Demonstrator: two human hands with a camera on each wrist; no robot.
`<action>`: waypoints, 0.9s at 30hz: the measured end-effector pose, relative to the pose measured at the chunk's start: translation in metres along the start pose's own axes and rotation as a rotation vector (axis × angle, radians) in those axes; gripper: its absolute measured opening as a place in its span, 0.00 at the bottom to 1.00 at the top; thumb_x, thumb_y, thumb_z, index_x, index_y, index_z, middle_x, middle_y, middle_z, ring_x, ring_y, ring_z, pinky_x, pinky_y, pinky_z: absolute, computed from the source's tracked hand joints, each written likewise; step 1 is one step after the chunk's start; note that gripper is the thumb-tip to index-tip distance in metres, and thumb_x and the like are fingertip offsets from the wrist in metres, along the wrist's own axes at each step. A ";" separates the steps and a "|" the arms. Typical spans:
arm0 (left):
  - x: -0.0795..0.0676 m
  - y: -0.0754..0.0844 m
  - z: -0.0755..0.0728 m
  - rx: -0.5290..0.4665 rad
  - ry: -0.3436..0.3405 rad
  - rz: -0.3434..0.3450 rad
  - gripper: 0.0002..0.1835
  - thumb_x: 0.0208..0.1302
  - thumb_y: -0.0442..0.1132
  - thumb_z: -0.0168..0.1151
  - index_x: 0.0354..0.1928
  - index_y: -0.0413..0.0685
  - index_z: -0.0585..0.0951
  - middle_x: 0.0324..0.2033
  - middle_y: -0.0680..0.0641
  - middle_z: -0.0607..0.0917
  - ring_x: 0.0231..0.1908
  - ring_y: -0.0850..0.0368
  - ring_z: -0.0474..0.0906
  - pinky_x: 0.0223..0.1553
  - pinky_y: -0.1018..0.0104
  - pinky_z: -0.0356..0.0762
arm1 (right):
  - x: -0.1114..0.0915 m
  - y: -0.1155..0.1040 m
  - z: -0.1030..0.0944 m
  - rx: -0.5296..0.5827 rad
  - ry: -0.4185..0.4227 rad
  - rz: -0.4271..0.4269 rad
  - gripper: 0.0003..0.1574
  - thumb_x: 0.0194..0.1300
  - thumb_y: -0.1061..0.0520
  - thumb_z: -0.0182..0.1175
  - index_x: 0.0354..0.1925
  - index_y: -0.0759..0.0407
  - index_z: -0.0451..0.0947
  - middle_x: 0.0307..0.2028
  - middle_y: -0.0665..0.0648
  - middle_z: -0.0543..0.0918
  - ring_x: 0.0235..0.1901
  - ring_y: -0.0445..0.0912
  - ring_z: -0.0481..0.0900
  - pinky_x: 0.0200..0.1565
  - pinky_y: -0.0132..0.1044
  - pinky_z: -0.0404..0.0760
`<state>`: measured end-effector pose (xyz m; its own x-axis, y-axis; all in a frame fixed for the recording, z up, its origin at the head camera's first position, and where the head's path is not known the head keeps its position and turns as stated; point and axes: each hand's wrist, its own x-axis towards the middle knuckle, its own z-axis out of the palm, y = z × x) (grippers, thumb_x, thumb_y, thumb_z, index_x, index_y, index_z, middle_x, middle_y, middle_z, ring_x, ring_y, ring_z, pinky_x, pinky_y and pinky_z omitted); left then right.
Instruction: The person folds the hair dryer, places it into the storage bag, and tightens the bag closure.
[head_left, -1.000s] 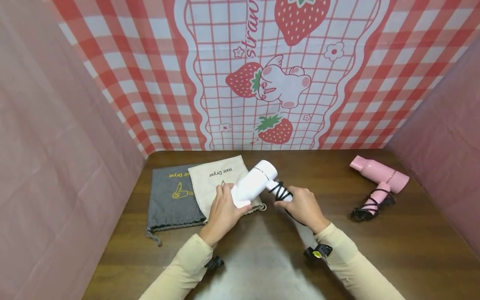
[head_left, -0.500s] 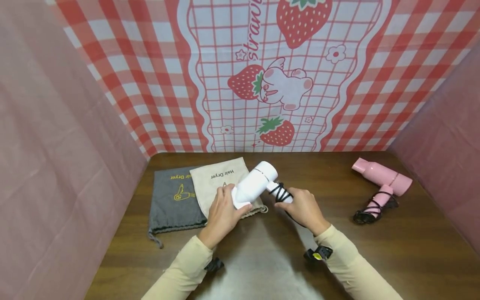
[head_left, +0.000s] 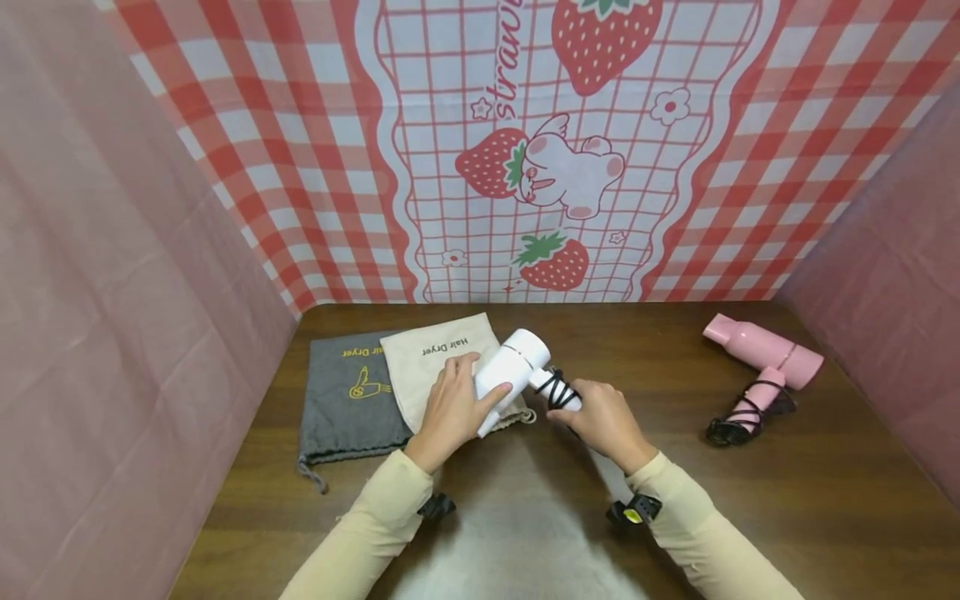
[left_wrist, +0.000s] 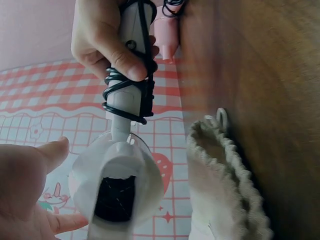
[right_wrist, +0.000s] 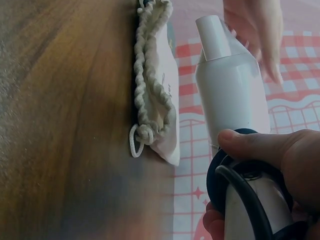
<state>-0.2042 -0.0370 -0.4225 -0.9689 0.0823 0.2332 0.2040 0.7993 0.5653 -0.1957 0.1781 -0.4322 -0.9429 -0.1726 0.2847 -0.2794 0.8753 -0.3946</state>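
- Head view: right hand (head_left: 602, 423) grips the white hair dryer (head_left: 512, 364) by its handle (left_wrist: 125, 102), probably to carry the weight.
- Left hand (head_left: 453, 406) spread loosely beside the nozzle (right_wrist: 214, 37), maybe for steadying; beige bag (head_left: 423, 358) just beyond that hand.

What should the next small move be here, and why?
Probably the left hand should reach down to the beige pouch and spread its mouth: the right hand alone grips the white hair dryer by its cord-wrapped handle, the left hand's fingers look spread rather than gripping, and the pouch lies close by, its mouth slightly parted.
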 end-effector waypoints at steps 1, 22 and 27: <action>0.003 0.001 0.000 -0.018 -0.018 -0.008 0.37 0.53 0.64 0.56 0.58 0.48 0.66 0.51 0.41 0.72 0.46 0.47 0.73 0.44 0.54 0.72 | -0.001 0.000 0.001 -0.004 0.001 -0.007 0.23 0.39 0.44 0.71 0.27 0.58 0.76 0.19 0.51 0.77 0.17 0.42 0.68 0.20 0.34 0.65; 0.032 0.016 0.000 -0.139 -0.266 -0.101 0.40 0.56 0.64 0.52 0.64 0.47 0.60 0.57 0.38 0.72 0.53 0.44 0.72 0.50 0.52 0.71 | -0.014 -0.008 0.012 -0.019 0.053 -0.148 0.22 0.38 0.45 0.72 0.28 0.56 0.77 0.22 0.50 0.80 0.19 0.42 0.72 0.24 0.38 0.70; 0.031 0.016 0.001 -0.131 -0.297 -0.097 0.42 0.55 0.65 0.52 0.65 0.45 0.59 0.57 0.37 0.72 0.52 0.44 0.73 0.48 0.52 0.72 | -0.018 -0.008 0.013 -0.025 0.082 -0.173 0.23 0.36 0.45 0.72 0.30 0.56 0.78 0.25 0.52 0.82 0.22 0.43 0.75 0.26 0.39 0.72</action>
<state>-0.2307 -0.0211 -0.4069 -0.9793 0.1945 -0.0564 0.1062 0.7304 0.6748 -0.1782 0.1681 -0.4453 -0.8631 -0.2845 0.4172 -0.4302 0.8469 -0.3126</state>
